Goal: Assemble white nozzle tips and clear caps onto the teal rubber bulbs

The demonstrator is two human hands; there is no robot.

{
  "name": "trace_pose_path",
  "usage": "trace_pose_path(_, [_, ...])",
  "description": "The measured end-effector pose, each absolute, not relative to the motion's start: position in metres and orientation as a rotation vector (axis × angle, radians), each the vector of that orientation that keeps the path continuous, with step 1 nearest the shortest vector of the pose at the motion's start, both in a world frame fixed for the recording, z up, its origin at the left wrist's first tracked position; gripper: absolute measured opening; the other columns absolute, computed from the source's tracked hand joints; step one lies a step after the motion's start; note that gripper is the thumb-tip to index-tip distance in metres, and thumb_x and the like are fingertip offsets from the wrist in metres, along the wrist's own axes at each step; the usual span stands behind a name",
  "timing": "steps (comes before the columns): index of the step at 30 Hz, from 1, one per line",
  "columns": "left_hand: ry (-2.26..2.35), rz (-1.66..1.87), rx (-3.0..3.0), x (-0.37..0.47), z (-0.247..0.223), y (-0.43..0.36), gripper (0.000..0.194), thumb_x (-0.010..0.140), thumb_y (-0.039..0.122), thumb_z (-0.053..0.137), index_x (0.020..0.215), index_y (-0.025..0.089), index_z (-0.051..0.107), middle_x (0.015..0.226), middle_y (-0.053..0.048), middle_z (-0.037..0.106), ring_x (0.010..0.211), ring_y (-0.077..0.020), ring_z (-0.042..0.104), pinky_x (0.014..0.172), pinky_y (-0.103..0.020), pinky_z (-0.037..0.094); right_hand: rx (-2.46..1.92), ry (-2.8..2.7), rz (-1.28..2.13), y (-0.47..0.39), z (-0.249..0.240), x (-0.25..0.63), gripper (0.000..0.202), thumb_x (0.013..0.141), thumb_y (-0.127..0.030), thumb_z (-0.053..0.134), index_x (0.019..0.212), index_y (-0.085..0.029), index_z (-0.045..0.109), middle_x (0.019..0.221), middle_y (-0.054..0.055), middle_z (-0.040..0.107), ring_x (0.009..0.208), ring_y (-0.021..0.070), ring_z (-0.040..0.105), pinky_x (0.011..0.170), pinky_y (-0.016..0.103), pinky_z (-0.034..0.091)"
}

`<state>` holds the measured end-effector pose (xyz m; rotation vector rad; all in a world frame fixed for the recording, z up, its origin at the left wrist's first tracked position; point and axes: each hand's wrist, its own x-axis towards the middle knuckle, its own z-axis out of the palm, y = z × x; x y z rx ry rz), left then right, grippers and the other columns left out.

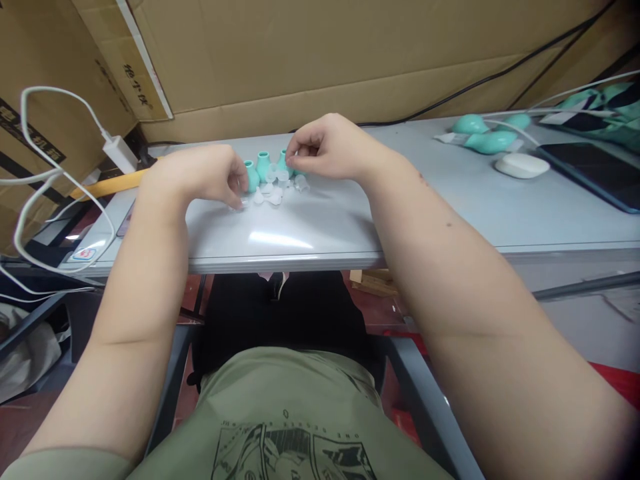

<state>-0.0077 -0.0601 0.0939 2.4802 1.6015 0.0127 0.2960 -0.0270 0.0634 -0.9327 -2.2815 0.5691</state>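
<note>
Several small turquoise bulb-shaped pieces with open necks stand in a group at the back of the table, among them a middle one [263, 164]. Just in front lie several small translucent plastic pieces [274, 195], loosely scattered. My left hand [213, 175] is at the group's left side, fingers curved and thumb apart, close by the leftmost turquoise piece [251, 176]. Over on the right, my right hand [330, 148] has its thumb and fingertips pinched together at the neck of another turquoise piece [282, 160]. Whatever lies between those fingertips is too small to make out.
On the right of the grey table [440, 213] are more turquoise bulbs [493, 141], a white oval case [522, 165] and a dark tablet or phone [595, 173]. White cables and a charger [120, 155] hang at the left. Cardboard [310, 53] walls the back.
</note>
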Motion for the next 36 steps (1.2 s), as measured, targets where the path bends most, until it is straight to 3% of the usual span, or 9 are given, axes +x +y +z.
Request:
trace_pose_path(9, [1.566, 0.019, 2.444, 0.002, 0.102, -0.073, 0.036, 0.075, 0.042, 0.088, 0.109, 0.033, 0.096, 0.089, 0.000, 0.088, 0.083, -0.0288, 0.078, 0.082, -0.042, 0.055, -0.930, -2.224, 0.617, -0.030, 0.064, 0.295, 0.016, 0.086, -0.025, 0.091, 0.082, -0.034, 0.079, 0.082, 0.002, 0.075, 0.092, 0.0364, 0.074, 0.088, 0.050, 0.059])
trace_pose_path(14, [1.133, 0.815, 2.165, 0.008, 0.104, -0.073, 0.032, 0.083, 0.029, 0.089, 0.115, 0.031, 0.092, 0.097, -0.001, 0.085, 0.095, -0.0259, 0.080, 0.099, -0.046, 0.065, -0.888, -2.049, 0.784, -0.038, 0.064, 0.285, 0.025, 0.082, -0.043, 0.104, 0.093, -0.036, 0.083, 0.092, 0.003, 0.085, 0.107, 0.0376, 0.075, 0.098, 0.053, 0.057])
trace_pose_path(15, [1.057, 1.036, 2.102, 0.013, 0.099, -0.068, 0.028, 0.082, 0.031, 0.087, 0.110, 0.031, 0.089, 0.097, -0.001, 0.086, 0.091, -0.0261, 0.081, 0.096, -0.048, 0.068, -0.892, -2.007, 0.803, -0.040, 0.063, 0.281, 0.030, 0.080, -0.046, 0.105, 0.096, -0.036, 0.083, 0.093, 0.003, 0.086, 0.112, 0.0386, 0.075, 0.100, 0.053, 0.057])
trace_pose_path(18, [1.059, 1.026, 2.032, 0.027, 0.076, -0.049, 0.047, 0.091, 0.037, 0.078, 0.137, 0.032, 0.084, 0.125, -0.005, 0.093, 0.111, -0.0281, 0.090, 0.106, -0.046, 0.073, -0.896, -1.912, 0.834, -0.038, 0.060, 0.273, 0.038, 0.077, -0.053, 0.107, 0.097, -0.037, 0.079, 0.094, 0.005, 0.088, 0.119, 0.0412, 0.077, 0.103, 0.054, 0.058])
trace_pose_path(23, [1.158, 1.002, 2.043, 0.034, 0.061, -0.036, 0.053, 0.108, 0.049, 0.071, 0.159, 0.036, 0.077, 0.143, -0.004, 0.091, 0.129, -0.0266, 0.089, 0.107, -0.041, 0.072, -0.745, -1.853, 0.874, -0.030, 0.056, 0.275, 0.031, 0.082, -0.044, 0.105, 0.087, -0.036, 0.076, 0.104, 0.003, 0.091, 0.108, 0.0384, 0.082, 0.097, 0.053, 0.064])
trace_pose_path(27, [1.164, 0.926, 1.998, 0.028, 0.067, -0.043, 0.070, 0.104, 0.065, 0.084, 0.168, 0.039, 0.072, 0.150, 0.003, 0.091, 0.132, -0.0244, 0.084, 0.111, -0.039, 0.070, -0.707, -1.813, 0.895, -0.032, 0.057, 0.278, 0.023, 0.083, -0.034, 0.101, 0.084, -0.037, 0.078, 0.105, 0.000, 0.091, 0.106, 0.0345, 0.084, 0.100, 0.050, 0.065])
trace_pose_path(30, [1.099, 0.941, 1.994, 0.027, 0.066, -0.045, 0.082, 0.096, 0.073, 0.092, 0.168, 0.038, 0.073, 0.148, 0.004, 0.092, 0.128, -0.0246, 0.084, 0.109, -0.041, 0.070, -0.776, -1.823, 0.865, -0.033, 0.057, 0.276, 0.025, 0.080, -0.037, 0.102, 0.085, -0.037, 0.077, 0.105, 0.000, 0.091, 0.109, 0.0352, 0.080, 0.101, 0.050, 0.063])
trace_pose_path(33, [1.048, 0.987, 2.016, 0.029, 0.061, -0.041, 0.079, 0.096, 0.075, 0.093, 0.164, 0.037, 0.078, 0.149, 0.001, 0.091, 0.130, -0.0264, 0.086, 0.109, -0.043, 0.072, -0.826, -1.831, 0.801, -0.030, 0.056, 0.275, 0.031, 0.077, -0.046, 0.105, 0.088, -0.037, 0.078, 0.105, 0.001, 0.091, 0.112, 0.0371, 0.075, 0.099, 0.053, 0.058])
trace_pose_path(36, [1.081, 1.098, 2.042, 0.032, 0.057, -0.040, 0.060, 0.105, 0.063, 0.087, 0.158, 0.035, 0.081, 0.151, -0.006, 0.090, 0.128, -0.0265, 0.091, 0.107, -0.043, 0.076, -0.841, -1.833, 0.752, -0.029, 0.055, 0.274, 0.034, 0.076, -0.052, 0.104, 0.090, -0.037, 0.077, 0.102, 0.002, 0.090, 0.110, 0.0363, 0.072, 0.096, 0.053, 0.055])
